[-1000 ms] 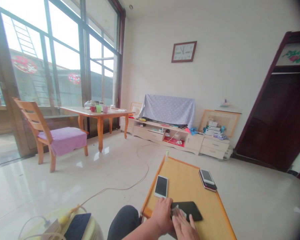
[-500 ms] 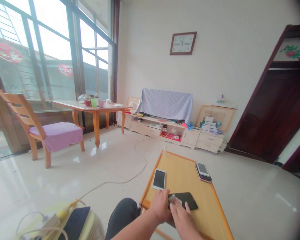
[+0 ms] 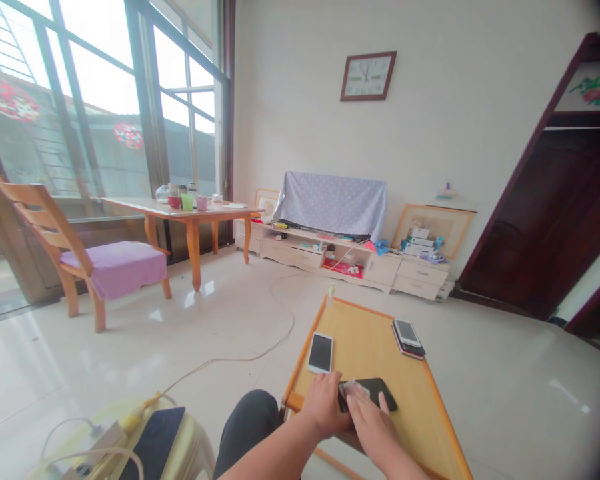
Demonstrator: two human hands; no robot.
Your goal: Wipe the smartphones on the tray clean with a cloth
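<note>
A black phone lies screen-up near the front of a small wooden table. My left hand rests on the phone's left end and holds it down. My right hand lies flat, fingers together, pressing a small pale cloth or wipe onto the phone's screen. A white phone lies just beyond my left hand. Two stacked phones sit at the table's right edge.
A small bottle stands at the table's far left corner. My knee is left of the table. A pale stool with a dark pad and cables sits at lower left. A cord runs across the tiled floor.
My right hand has slid the cloth a little along the black phone's screen. The camera has shifted slightly; my left hand stays on the phone.
</note>
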